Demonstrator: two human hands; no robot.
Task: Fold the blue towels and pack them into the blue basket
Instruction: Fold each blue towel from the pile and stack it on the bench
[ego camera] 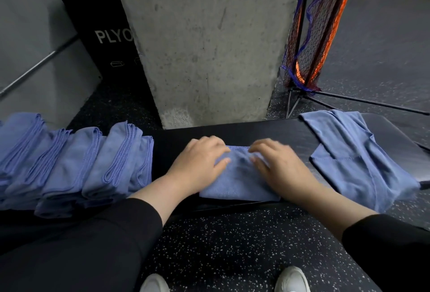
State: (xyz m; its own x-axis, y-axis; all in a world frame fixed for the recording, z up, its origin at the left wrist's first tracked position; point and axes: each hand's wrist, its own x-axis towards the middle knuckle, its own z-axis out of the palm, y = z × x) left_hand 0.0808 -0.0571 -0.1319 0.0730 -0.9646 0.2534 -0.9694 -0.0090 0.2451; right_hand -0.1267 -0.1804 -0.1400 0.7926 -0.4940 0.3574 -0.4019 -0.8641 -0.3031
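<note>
A small folded blue towel (237, 182) lies on the black bench (274, 133) in front of me. My left hand (202, 161) rests on its left part with fingers spread and lightly bent over the far edge. My right hand (277, 163) lies on its right part, fingers bent down onto the cloth. To the left, several folded blue towels (76, 163) lean in a row. On the right, unfolded blue towels (358, 154) lie spread over the bench. No blue basket is in view.
A concrete pillar (209, 42) rises just behind the bench. A black plyo box (104, 35) stands at the back left. A net on a black stand (314, 42) is at the back right. Speckled rubber floor (232, 245) and my shoes are below.
</note>
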